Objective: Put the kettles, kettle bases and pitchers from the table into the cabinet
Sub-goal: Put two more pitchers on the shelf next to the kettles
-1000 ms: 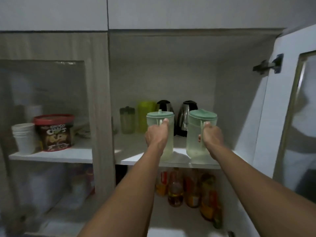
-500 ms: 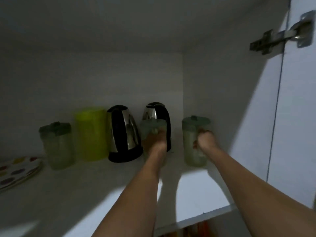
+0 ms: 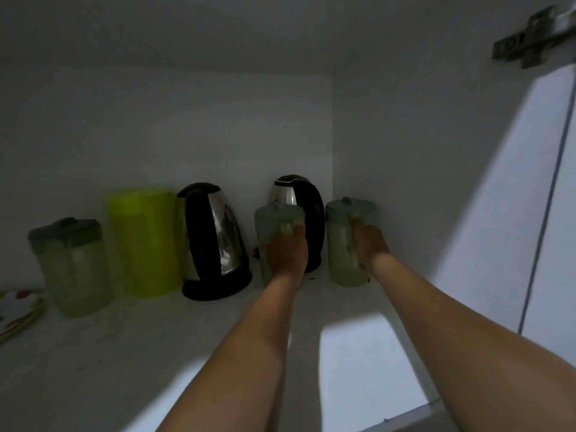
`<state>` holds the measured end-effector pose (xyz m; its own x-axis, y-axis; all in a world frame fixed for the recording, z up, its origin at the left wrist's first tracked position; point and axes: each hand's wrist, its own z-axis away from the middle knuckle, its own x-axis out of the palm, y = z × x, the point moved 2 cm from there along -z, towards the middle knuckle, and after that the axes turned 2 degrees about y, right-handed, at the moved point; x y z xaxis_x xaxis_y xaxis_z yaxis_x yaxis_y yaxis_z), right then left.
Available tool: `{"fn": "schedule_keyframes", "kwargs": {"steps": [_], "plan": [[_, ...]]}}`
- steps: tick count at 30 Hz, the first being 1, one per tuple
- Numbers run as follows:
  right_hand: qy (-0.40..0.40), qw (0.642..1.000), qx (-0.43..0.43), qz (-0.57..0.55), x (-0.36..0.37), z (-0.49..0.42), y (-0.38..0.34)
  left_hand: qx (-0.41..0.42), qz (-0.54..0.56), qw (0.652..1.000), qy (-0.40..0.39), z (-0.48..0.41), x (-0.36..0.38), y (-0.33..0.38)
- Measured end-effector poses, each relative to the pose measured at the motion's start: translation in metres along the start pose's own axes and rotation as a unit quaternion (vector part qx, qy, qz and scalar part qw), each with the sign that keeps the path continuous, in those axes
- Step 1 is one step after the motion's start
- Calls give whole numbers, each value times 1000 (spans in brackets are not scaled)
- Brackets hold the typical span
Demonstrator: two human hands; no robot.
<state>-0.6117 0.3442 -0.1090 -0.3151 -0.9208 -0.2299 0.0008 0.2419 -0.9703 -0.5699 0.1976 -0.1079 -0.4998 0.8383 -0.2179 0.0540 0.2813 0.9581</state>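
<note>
Deep inside the cabinet, my left hand (image 3: pixel 285 252) grips the handle of a pale green lidded pitcher (image 3: pixel 274 219) standing on the shelf (image 3: pixel 156 353). My right hand (image 3: pixel 369 244) grips the handle of a second pale green pitcher (image 3: pixel 338 244) near the right wall. Behind them stands a steel and black kettle (image 3: pixel 296 191), partly hidden. Another steel kettle (image 3: pixel 215 241) on its black base stands to the left. Further left are a yellow-green pitcher (image 3: pixel 145 241) and a third pale green lidded pitcher (image 3: pixel 73 266).
A patterned plate (image 3: pixel 15 310) lies at the shelf's left edge. The open cabinet door (image 3: pixel 554 213) with its hinge (image 3: pixel 530 39) is at the right. The shelf's front part holds only my forearms.
Both pitchers have moved from the shelf's front edge to the back, next to the kettles. My view has come closer into the cabinet.
</note>
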Motion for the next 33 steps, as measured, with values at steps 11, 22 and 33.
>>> {"fn": "schedule_keyframes", "kwargs": {"steps": [11,22,33], "plan": [[76,989,-76,98,-50,106,-10,-40,-102,988,107,106,-65,7],[-204,957,-200,44,20,372,-65,-25,-214,920,327,305,-291,33],[-489,836,-249,-6,38,820,-64,-167,-264,779,544,670,-596,-6]]}}
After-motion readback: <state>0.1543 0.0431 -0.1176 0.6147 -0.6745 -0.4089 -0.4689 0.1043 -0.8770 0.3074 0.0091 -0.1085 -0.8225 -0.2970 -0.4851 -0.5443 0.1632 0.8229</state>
